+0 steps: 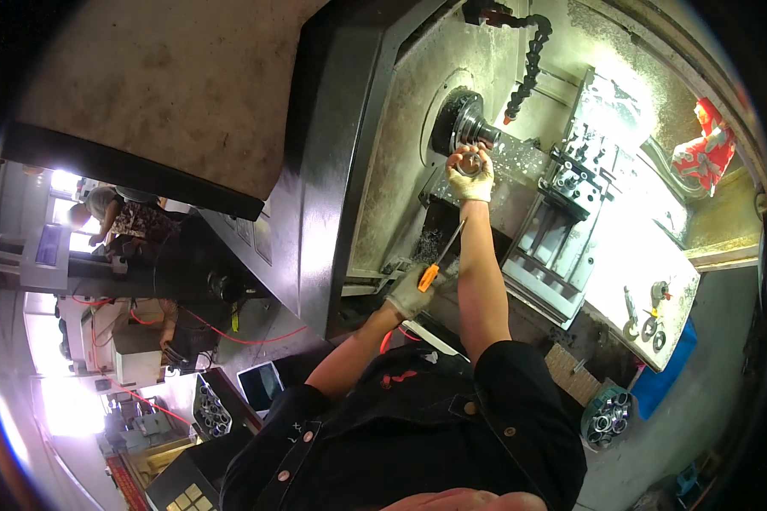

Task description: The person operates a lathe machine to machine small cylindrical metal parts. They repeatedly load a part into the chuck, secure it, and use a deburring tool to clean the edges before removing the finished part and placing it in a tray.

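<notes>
Workshop machinery fills my view: a grey metal lathe enclosure (400, 153) stands open ahead of me, with a dark sliding door (332, 170) pushed to its left. My right hand (470, 175), in a pale work glove, is raised to the round chuck (462, 123) and closed around a small metal ring (469, 164) held just at the chuck's front. My left hand (411, 292), also gloved, sits lower and nearer my body, gripping a screwdriver (441, 255) with an orange handle; its thin shaft points up toward my right forearm. The two hands are well apart. A black segmented coolant hose (528, 64) hangs above the chuck, and the tool turret (584, 145) stands to its right under bright light. Several wrenches (643, 311) lie on the pale ledge at the right. Below that, a round container (607, 417) holds metal rings. Far to my left another person (115, 217) bends over a machine.
</notes>
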`<state>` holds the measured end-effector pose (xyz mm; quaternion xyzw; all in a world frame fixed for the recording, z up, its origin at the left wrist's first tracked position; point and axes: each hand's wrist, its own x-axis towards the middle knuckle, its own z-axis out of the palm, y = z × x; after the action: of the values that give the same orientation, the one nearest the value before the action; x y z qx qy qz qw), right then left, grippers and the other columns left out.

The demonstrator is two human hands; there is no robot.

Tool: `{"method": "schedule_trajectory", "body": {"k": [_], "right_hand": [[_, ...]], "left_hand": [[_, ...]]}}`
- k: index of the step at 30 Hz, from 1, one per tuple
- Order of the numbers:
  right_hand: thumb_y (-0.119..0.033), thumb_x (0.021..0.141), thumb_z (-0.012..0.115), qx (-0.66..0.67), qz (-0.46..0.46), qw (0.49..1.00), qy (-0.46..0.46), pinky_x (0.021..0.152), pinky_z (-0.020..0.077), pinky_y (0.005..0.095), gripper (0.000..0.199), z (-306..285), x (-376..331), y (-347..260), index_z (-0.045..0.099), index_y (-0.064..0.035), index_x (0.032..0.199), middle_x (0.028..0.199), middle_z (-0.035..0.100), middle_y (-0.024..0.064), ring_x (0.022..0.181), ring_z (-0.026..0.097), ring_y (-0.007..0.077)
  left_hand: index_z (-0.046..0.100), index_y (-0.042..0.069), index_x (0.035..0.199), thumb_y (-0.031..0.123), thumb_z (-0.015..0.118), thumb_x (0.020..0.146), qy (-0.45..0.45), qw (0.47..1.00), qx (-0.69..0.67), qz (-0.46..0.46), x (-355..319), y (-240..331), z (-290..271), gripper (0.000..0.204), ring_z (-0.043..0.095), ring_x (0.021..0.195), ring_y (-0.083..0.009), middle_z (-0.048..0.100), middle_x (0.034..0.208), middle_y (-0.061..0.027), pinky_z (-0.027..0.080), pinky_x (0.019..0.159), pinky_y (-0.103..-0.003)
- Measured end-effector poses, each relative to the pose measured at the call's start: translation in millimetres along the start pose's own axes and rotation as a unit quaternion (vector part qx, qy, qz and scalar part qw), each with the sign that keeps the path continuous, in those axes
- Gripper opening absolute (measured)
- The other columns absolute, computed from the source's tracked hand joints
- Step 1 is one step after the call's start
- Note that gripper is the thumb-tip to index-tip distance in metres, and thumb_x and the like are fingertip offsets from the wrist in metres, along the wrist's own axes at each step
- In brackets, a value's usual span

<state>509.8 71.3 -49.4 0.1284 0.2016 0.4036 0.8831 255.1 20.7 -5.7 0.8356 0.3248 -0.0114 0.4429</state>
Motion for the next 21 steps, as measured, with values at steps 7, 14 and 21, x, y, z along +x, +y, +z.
{"method": "schedule_trajectory", "body": {"k": [7, 14, 21], "right_hand": [[-0.028, 0.081, 0.059, 0.161, 0.028, 0.973, -0.163, 0.062, 0.0437, 0.0330, 0.015, 1.0, 3.2, 15.0, 0.061, -0.0146, 0.086, 0.074, 0.056, -0.0042, 0.077, 0.055, 0.0162], [-0.031, 0.082, 0.056, 0.248, 0.002, 0.939, -0.240, 0.060, 0.0446, 0.0300, 0.018, 10.9, 6.3, 41.3, 0.061, -0.0134, 0.084, 0.070, 0.058, -0.0040, 0.071, 0.057, 0.0143], [-0.038, 0.084, 0.050, 0.202, 0.081, 0.963, -0.158, 0.052, 0.0436, 0.0285, 0.034, 13.3, 4.2, 11.6, 0.055, -0.0055, 0.077, 0.070, 0.055, 0.0037, 0.066, 0.055, 0.0163]], "left_hand": [[0.050, 0.005, 0.110, 0.010, 0.057, 0.077, 0.000, 0.977, -0.210, -0.020, -29.4, -14.5, -1.0, 0.034, 0.050, 0.077, -0.0119, 0.052, 0.086, -0.0025, 0.042, 0.070, -0.026], [0.047, 0.001, 0.112, 0.012, 0.055, 0.076, 0.010, 0.987, -0.144, -0.073, -38.1, -38.2, 5.7, 0.038, 0.057, 0.086, -0.0233, 0.058, 0.094, -0.0142, 0.045, 0.076, -0.032], [0.055, 0.003, 0.104, 0.014, 0.057, 0.073, 0.036, 0.991, -0.092, -0.088, -55.1, -47.7, 11.6, 0.033, 0.060, 0.083, -0.0291, 0.061, 0.088, -0.0172, 0.046, 0.073, -0.036]]}}
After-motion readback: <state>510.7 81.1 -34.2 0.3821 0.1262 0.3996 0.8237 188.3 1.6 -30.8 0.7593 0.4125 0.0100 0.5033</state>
